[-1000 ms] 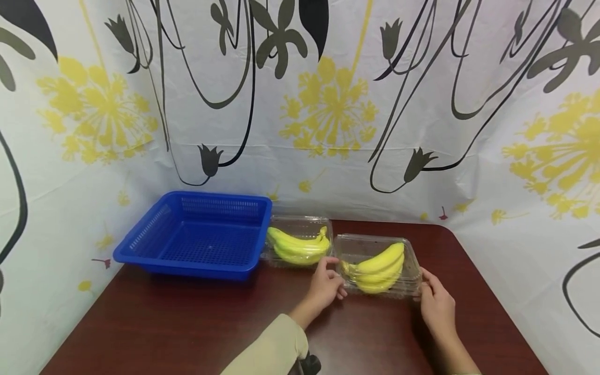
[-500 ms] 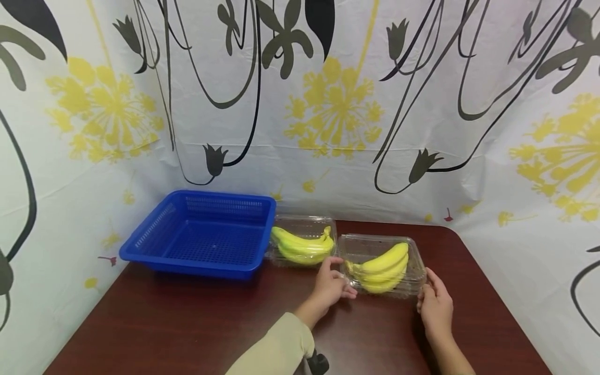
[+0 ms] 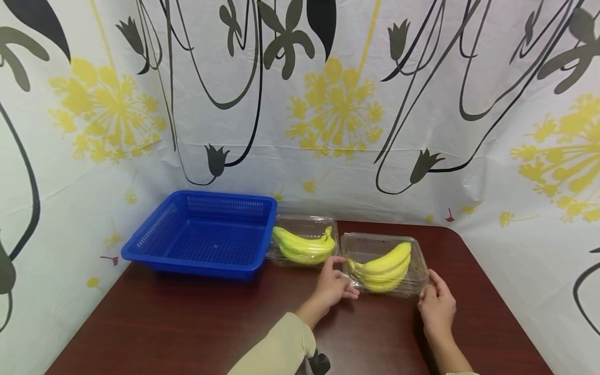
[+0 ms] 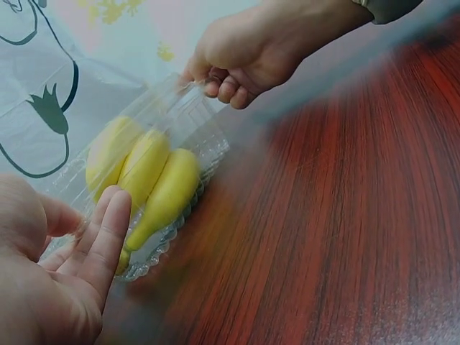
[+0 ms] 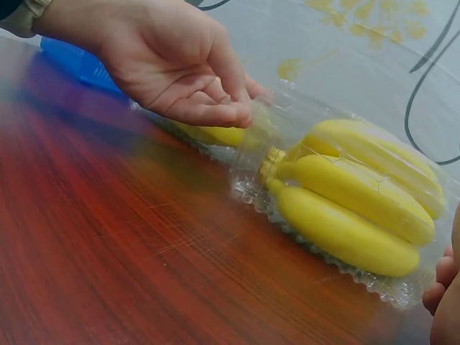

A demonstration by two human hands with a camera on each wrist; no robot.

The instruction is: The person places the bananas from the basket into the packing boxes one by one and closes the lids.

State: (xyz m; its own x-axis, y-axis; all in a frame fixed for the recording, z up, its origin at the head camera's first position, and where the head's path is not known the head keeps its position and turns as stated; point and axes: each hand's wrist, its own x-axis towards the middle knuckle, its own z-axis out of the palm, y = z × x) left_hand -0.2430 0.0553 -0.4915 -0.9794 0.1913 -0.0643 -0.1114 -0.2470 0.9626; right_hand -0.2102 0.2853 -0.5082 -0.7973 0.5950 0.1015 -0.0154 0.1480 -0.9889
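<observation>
A clear plastic clamshell box (image 3: 363, 245) with a bunch of yellow bananas (image 3: 384, 268) inside sits between the two hands. Its lid appears to lie over the fruit. My left hand (image 3: 330, 286) pinches the box's left edge between thumb and index finger, the other fingers loosely extended by the near corner. On the opposite side, my right hand (image 3: 438, 307) grips the right edge near the front corner; its curled fingers show in the left wrist view, where the right hand (image 4: 248, 61) is at the top. A scalloped rim (image 5: 316, 248) runs along the box's near side.
Just left of this box, a second clear box (image 3: 300, 221) holds greener bananas (image 3: 304, 247). A blue plastic basket (image 3: 201, 242) with a perforated bottom stands at the back left. All rest on a dark reddish-brown table (image 3: 197, 312), with a floral-patterned sheet (image 3: 304, 120) behind.
The head view has shifted slightly. My left hand's lower fingers have moved a little right, closer to the box's near edge. The box has hardly moved, and both hands stay at its sides.
</observation>
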